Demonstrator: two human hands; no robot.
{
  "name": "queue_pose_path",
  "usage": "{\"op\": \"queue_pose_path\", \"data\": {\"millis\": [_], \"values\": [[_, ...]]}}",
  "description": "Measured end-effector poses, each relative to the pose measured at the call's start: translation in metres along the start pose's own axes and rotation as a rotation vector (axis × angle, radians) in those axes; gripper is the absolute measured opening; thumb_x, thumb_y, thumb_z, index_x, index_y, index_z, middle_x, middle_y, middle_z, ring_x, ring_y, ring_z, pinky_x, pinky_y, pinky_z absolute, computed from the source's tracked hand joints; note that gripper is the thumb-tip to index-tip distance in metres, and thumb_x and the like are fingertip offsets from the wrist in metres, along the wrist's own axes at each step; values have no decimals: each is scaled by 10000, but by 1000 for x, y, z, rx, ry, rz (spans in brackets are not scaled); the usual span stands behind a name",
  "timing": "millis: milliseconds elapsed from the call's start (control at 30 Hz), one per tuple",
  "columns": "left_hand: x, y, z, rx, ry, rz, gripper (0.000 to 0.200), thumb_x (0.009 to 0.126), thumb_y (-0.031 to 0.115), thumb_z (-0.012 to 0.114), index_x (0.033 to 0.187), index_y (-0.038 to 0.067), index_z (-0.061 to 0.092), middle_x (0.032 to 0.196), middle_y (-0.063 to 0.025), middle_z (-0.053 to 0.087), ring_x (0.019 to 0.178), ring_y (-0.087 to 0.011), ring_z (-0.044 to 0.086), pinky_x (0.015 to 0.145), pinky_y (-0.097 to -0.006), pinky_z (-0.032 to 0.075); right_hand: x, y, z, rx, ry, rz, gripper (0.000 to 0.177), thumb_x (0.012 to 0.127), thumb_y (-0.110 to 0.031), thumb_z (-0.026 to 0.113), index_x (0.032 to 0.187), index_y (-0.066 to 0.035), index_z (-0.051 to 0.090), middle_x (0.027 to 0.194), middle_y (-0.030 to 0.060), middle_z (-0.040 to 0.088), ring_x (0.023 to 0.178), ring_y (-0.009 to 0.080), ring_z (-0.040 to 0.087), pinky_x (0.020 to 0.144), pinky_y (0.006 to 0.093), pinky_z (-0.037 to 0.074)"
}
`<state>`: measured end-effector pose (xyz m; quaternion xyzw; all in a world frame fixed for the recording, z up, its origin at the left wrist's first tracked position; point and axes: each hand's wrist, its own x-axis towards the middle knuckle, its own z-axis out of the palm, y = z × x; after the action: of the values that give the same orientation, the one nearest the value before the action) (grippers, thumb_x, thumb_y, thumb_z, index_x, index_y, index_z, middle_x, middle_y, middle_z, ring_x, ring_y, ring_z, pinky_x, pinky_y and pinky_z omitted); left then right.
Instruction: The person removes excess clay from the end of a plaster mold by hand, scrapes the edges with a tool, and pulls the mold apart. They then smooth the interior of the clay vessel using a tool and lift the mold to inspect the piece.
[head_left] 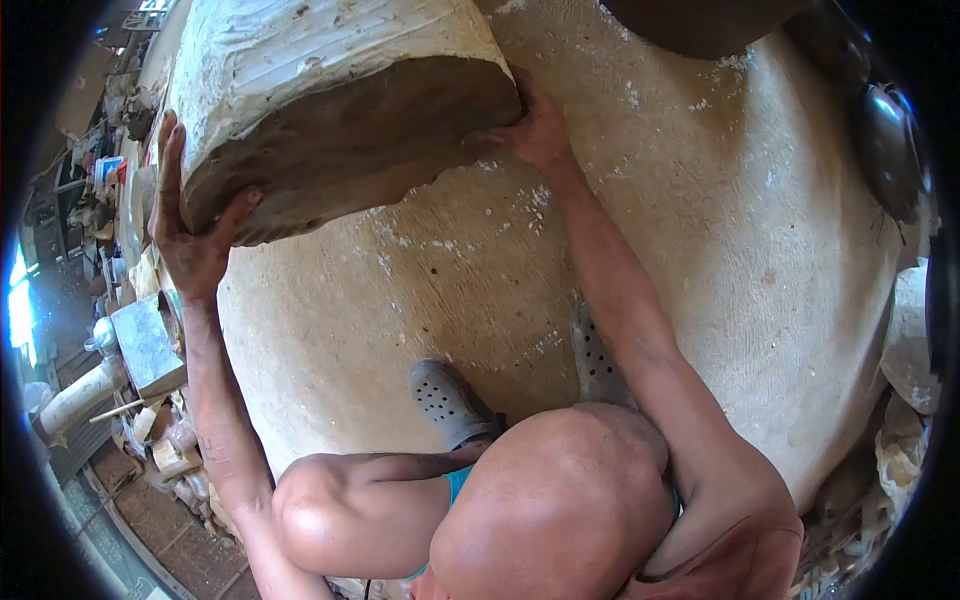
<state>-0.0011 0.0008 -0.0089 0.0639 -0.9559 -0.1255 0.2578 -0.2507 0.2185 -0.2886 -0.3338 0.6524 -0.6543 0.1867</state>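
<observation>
A big, heavy-looking plaster mould with a rough white outside is at the top of the view, its near side tilted toward me. Brown, damp-looking clay covers the face turned to me, with a few dents in it. My left hand grips the left end, fingers up along the white side and thumb on the clay. At the opposite end, my right hand clasps the corner, its thumb against the lower edge of the clay. The mould's far side runs out of view.
Pale crumbs lie on the concrete floor under the mould. My feet, in grey clogs, are close below it. A dark rounded object stands at the upper right. Along the left are a grey block and much clutter.
</observation>
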Motion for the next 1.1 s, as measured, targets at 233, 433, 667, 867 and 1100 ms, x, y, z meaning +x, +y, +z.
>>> {"op": "queue_pose_path", "data": {"millis": [233,433,667,867,1100], "values": [[-1,8,4,-67,21,-25,938,711,71,935,1544,107,507,1622,-133,461,1517,-293,404,1252,-469,332,-4,8,6,78,77,-113,1032,646,-205,1005,1514,-41,471,1398,167,655,1281,278,641,1088,430,530],[0,7,4,-44,34,-22,931,710,72,936,1540,110,514,1619,-128,467,1508,-287,416,1248,-471,341,-30,6,24,39,73,68,905,692,-154,986,1455,-7,523,1335,149,691,1232,256,666,1045,404,551],[-2,1,2,-36,28,4,885,731,120,933,1519,79,531,1608,-140,479,1506,-298,421,1236,-469,361,-29,40,32,-106,37,210,666,697,-361,971,1252,-93,719,1081,121,794,1016,259,763,884,421,591],[-9,-5,-2,-73,45,76,1482,602,284,1019,1691,164,21,1699,-226,269,1558,-368,304,1256,-471,302,-23,30,29,42,4,74,748,699,-295,971,1327,-41,656,1200,129,764,1113,279,735,955,423,581],[-187,-26,101,-657,588,-909,1223,766,26,913,1668,91,90,1564,-156,460,1443,-288,451,1159,-392,450,-58,2,-12,-535,115,-141,861,691,-280,963,1392,17,560,1394,235,622,1295,398,604,1034,484,527]]}}
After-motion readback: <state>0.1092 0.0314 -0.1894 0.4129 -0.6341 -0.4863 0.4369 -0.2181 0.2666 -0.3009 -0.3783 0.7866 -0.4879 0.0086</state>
